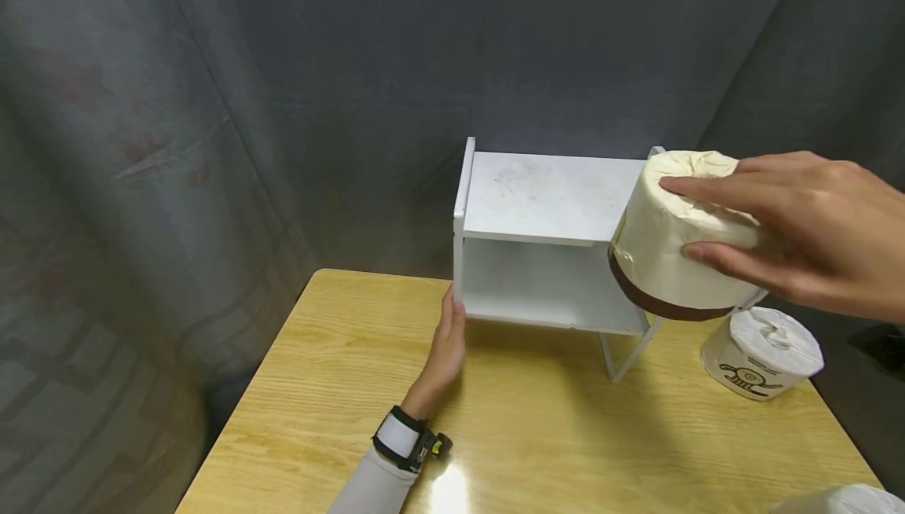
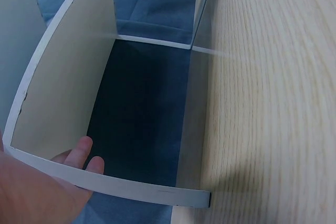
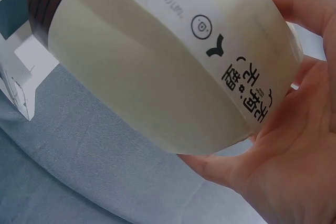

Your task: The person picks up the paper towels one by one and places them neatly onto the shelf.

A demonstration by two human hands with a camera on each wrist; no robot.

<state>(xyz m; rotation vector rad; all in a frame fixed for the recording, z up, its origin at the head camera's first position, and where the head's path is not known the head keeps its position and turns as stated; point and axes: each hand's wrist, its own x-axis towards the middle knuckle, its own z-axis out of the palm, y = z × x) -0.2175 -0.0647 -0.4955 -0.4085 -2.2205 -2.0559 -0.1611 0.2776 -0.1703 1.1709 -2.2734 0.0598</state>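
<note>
Right hand lifts a wrapped roll beside the white shelf

Fingers (image 1: 714, 192) of the right hand (image 1: 813, 231) curl around a wrapped paper roll (image 1: 672, 247), holding it tilted in the air at the white shelf's (image 1: 551, 200) right end. The left hand (image 1: 445, 349), fingers straight, rests against the shelf's left side panel. Another wrapped roll (image 1: 762, 353) stands on the wooden table (image 1: 537, 427) just right of the shelf.

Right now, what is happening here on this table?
A person's right hand holds a wrapped paper roll in the air beside the right end of a small white shelf. The left hand rests against the shelf's left side. A second wrapped roll stands on the wooden table, near the shelf's right leg.
</note>
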